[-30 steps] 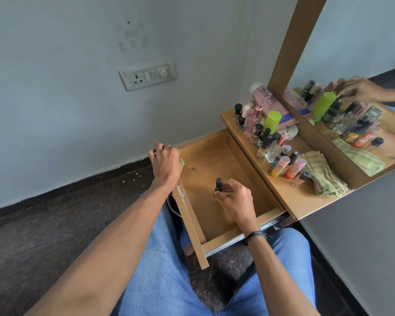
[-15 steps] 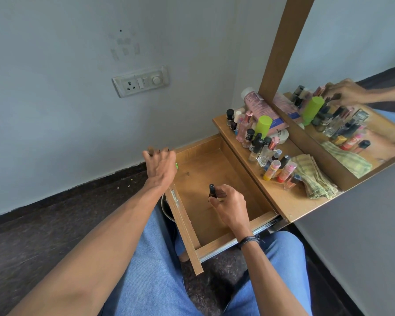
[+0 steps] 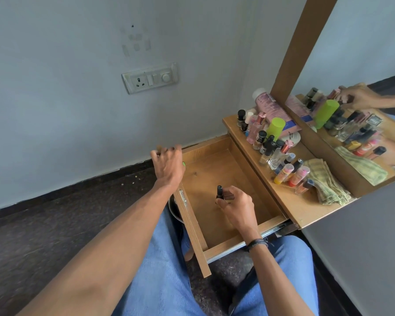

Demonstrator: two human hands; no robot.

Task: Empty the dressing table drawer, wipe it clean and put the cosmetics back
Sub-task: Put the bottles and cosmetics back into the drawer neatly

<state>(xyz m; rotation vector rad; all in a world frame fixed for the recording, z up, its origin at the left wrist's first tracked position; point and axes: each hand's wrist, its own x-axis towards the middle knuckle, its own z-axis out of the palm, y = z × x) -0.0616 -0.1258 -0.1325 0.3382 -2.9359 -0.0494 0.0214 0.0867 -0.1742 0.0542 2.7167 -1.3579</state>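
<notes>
The wooden drawer (image 3: 214, 169) stands pulled out over my lap, its floor bare. Inside it my right hand (image 3: 237, 206) pinches a small dark bottle (image 3: 219, 193), held upright just above the drawer floor. My left hand (image 3: 169, 165) is at the far end of the drawer front (image 3: 192, 226), fingers curled over its top edge; a small green bit shows under the palm. Several cosmetics (image 3: 271, 144) stand crowded on the dressing table top (image 3: 301, 208) to the right.
A folded greenish cloth (image 3: 328, 185) lies on the table top beside the cosmetics. The mirror (image 3: 363, 124) with its wooden frame rises behind them. A wall socket plate (image 3: 149, 78) is on the wall to the left, above dark floor. My legs in jeans are under the drawer.
The view has shifted slightly. My right hand keeps the dark bottle at the same spot in the drawer. My left hand's fingers have spread a little on the drawer front.
</notes>
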